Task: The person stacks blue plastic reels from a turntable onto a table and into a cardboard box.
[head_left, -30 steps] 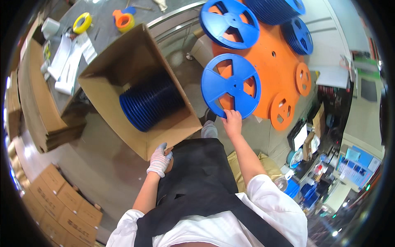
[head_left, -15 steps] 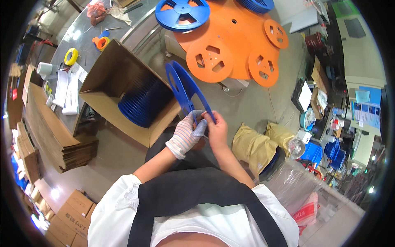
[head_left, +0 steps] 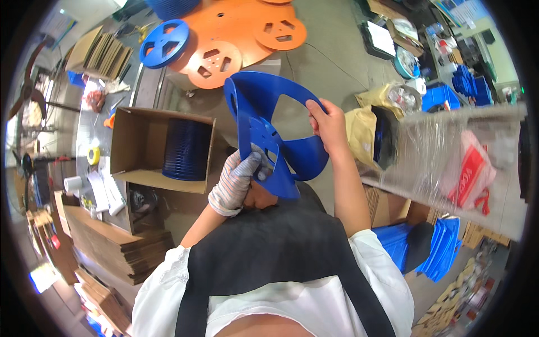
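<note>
A blue plastic reel (head_left: 307, 159) with large cutouts is up in front of my body, its flange facing me at a tilt. My left hand (head_left: 231, 186), in a striped knit glove with grey fingertips, is closed on its lower left part beside the hub. Bare, my right hand (head_left: 331, 129) grips the right rim, thumb on the near side. To the left, an open cardboard box (head_left: 135, 126) lies with its mouth toward me, and a row of blue reels (head_left: 186, 150) is packed inside it.
Ahead is an orange turntable (head_left: 247, 17) bearing orange discs and a blue reel (head_left: 164, 44). Flattened cartons (head_left: 112, 241) are stacked at the lower left, below a metal bench. On the right, yellow sacks (head_left: 362, 129) stand beside a plastic-wrapped surface (head_left: 426, 151).
The reel has turned from nearly edge-on to show its broad flange. My right hand has moved right along with its rim, away from my left hand. The whole view has swung to the right.
</note>
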A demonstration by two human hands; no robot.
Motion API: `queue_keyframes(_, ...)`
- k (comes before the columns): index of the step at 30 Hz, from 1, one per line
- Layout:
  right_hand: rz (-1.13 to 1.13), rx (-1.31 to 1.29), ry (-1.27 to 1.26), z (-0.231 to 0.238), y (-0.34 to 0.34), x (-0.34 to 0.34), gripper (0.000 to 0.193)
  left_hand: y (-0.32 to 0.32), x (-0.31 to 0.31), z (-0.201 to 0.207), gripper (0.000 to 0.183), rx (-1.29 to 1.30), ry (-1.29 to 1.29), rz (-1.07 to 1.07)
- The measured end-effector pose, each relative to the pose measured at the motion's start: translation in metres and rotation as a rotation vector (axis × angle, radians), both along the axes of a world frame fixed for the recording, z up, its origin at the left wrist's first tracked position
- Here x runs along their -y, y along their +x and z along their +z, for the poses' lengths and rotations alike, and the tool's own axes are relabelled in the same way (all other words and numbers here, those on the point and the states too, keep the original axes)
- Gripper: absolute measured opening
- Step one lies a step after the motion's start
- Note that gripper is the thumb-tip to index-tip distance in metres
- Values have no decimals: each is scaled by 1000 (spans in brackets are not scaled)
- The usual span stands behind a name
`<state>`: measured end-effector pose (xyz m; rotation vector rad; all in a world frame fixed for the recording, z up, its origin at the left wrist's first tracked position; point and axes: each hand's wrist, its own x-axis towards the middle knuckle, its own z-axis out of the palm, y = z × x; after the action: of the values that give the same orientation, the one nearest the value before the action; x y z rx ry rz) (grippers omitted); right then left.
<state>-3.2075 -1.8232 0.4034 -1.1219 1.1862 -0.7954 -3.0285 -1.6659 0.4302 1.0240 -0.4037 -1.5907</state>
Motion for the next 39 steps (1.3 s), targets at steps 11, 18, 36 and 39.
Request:
queue_keyframes(11, 79, -145, -173, -6, -32, -55, 29, -58, 24, 15, 7, 164, 125, -3)
queue_keyframes(18, -73, -165, -377, -48, -31, -112, 44, -42, 83, 20, 20, 62, 9, -149)
queue_keyframes(36, -181, 237, 128, -54, 23, -42, 33, -21, 109, -89, 51, 547, -39, -272)
queue_keyframes(39, -237, 200, 84, -49, 26, -36, 42, -23, 117, -79, 44, 394, -28, -266)
